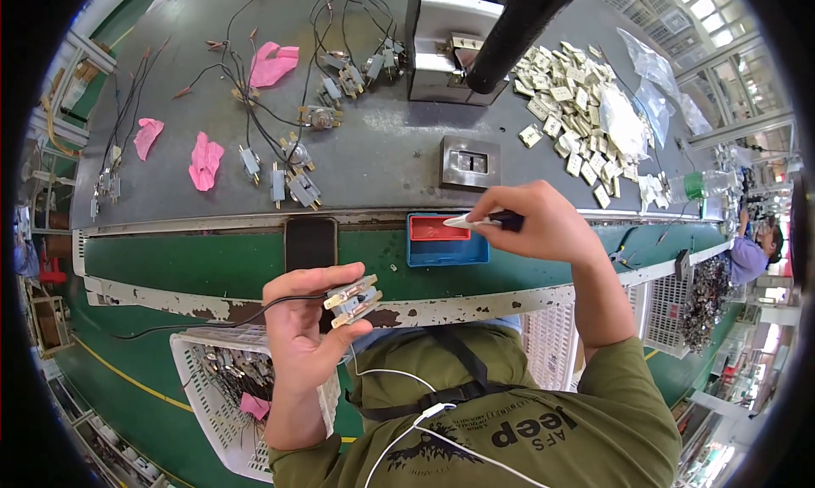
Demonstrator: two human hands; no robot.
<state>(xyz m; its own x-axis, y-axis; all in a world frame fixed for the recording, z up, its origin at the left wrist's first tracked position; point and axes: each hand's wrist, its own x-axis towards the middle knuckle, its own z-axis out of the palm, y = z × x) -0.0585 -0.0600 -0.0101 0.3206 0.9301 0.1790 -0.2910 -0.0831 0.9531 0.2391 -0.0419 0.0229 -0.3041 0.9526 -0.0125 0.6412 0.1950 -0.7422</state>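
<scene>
Between the thumb and fingers of my left hand, a grey electrical connector with brass terminals is held in front of the table edge. A black wire trails from it to the left. My right hand pinches a slim tool with a pale pointed tip and a dark body. That tip hangs over a small red tray, set in a blue tray below the table edge. Just beyond my right hand stands a metal block fixture with a slotted recess.
Wired grey connectors and pink scraps lie at left. A press stands centrally; pale blocks are heaped right. A phone lies near my left hand. White baskets flank me. Another person is far right.
</scene>
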